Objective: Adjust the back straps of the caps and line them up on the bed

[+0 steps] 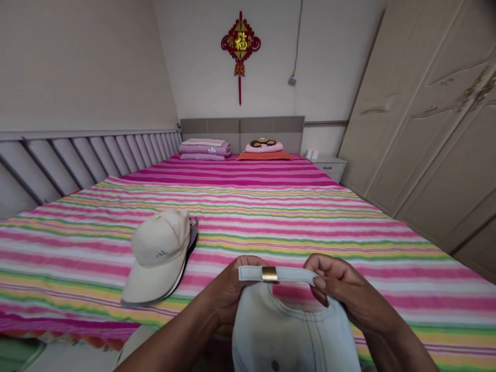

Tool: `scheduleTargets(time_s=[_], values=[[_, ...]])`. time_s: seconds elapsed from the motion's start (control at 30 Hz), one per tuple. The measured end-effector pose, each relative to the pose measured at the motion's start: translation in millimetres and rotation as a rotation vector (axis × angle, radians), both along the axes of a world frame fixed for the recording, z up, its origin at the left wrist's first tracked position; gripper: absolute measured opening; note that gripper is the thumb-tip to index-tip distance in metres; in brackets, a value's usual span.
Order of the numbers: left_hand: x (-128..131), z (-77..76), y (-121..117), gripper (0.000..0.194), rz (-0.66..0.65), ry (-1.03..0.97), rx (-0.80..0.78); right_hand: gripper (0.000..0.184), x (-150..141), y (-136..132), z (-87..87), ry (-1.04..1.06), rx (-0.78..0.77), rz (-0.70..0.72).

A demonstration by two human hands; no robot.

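One pale blue cap [279, 333] is held up in front of the bed [271, 227], its back opening facing the wearer of the camera. Its strap [296, 274] already spans the opening through a brass-coloured buckle [269, 274], so that link looks made; whether it is snug or final, I cannot tell. The strap's end reaches out past the buckle toward the left hand [228, 299], whose fingers curl behind it at the cap's edge, the thumb hidden. The right hand [343, 284] pinches the strap's other end between thumb and forefinger.

Out to the left, a beige cap [158, 243] already rests on the striped cover, a darker brim [190, 249] showing beneath it, probably a second cap. Lower, a pale rounded thing [135, 338] is partly hidden by the left forearm. Farther off, folded bedding [205, 150] and an orange cushion [263, 155] lie by the headboard [271, 129].
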State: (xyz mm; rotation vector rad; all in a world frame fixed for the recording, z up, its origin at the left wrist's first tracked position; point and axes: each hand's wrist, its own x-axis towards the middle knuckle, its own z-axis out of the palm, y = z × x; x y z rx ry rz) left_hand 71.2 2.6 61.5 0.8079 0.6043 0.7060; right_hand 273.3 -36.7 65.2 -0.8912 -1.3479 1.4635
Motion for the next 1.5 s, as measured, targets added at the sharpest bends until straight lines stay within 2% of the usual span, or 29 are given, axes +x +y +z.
scheduleTargets(time_s=[0.17, 0.37, 0.47, 0.6, 0.7, 0.73, 0.8, 0.9, 1.0, 1.07, 1.13, 1.17, 1.23, 1.3, 1.37, 1.43, 1.5], values=[[0.9, 0.6, -1.6, 0.029, 0.015, -0.030, 0.023, 0.022, -2.1, 1.4, -0.8, -0.019, 0.020, 0.002], [2.7, -3.8, 1.4, 0.029, -0.024, -0.148, 0.038, 0.028, -7.0, -0.6, 3.4, -0.075, -0.008, 0.094], [0.2, -10.1, 5.1, 0.026, -0.051, -0.245, 0.046, 0.027, -8.4, 1.2, 2.2, -0.068, -0.028, 0.007], [-6.1, -18.3, 10.9, 0.029, -0.017, -0.423, 0.109, 0.027, -6.2, 8.7, -3.2, 0.170, -0.107, -0.171], [-7.7, -22.6, 15.5, 0.026, 0.060, -0.432, 0.113, 0.021, -3.7, 13.1, -5.8, 0.350, -0.094, -0.227], [-7.3, -23.6, 17.1, 0.025, 0.103, -0.414, 0.082, 0.019, -3.4, 13.5, -6.6, 0.370, -0.106, -0.198], [-5.8, -24.5, 20.6, 0.021, 0.185, -0.369, 0.005, 0.019, -3.8, 12.6, -8.7, 0.318, -0.158, -0.045], [-5.0, -22.7, 27.4, 0.019, 0.196, -0.292, -0.054, 0.028, -7.0, 9.5, -10.8, 0.208, -0.188, 0.169], [-10.8, -25.8, 34.4, 0.025, 0.100, -0.299, -0.040, 0.034, -12.3, 9.3, -6.8, 0.354, -0.111, 0.134], [-19.5, -37.8, 35.9, 0.036, -0.011, -0.316, 0.010, 0.036, -16.6, 11.6, -1.2, 0.509, -0.100, 0.081], [-31.5, -59.2, 32.0, 0.042, -0.129, -0.251, 0.055, 0.038, -20.7, 15.1, 3.9, 0.612, -0.140, 0.017], [-38.1, -72.4, 27.7, 0.039, -0.180, -0.174, 0.043, 0.038, -22.5, 17.2, 5.4, 0.635, -0.167, -0.021], [-50.9, -100.0, 14.3, 0.026, -0.199, -0.018, -0.001, 0.037, -24.8, 22.2, 5.7, 0.625, -0.214, -0.098], [-60.3, -124.3, -3.5, 0.025, -0.142, -0.033, -0.065, 0.036, -25.2, 29.8, 2.4, 0.597, -0.255, -0.179], [-64.7, -141.6, -21.6, 0.028, -0.082, -0.110, -0.090, 0.037, -23.8, 41.2, -3.6, 0.611, -0.305, -0.285], [-66.2, -151.1, -34.2, 0.026, 0.010, -0.174, -0.102, 0.034, -21.7, 56.0, -12.0, 0.666, -0.351, -0.410], [-70.3, -152.5, -36.6, 0.023, 0.202, -0.215, -0.109, 0.028, -19.9, 71.7, -23.4, 0.688, -0.379, -0.495]])
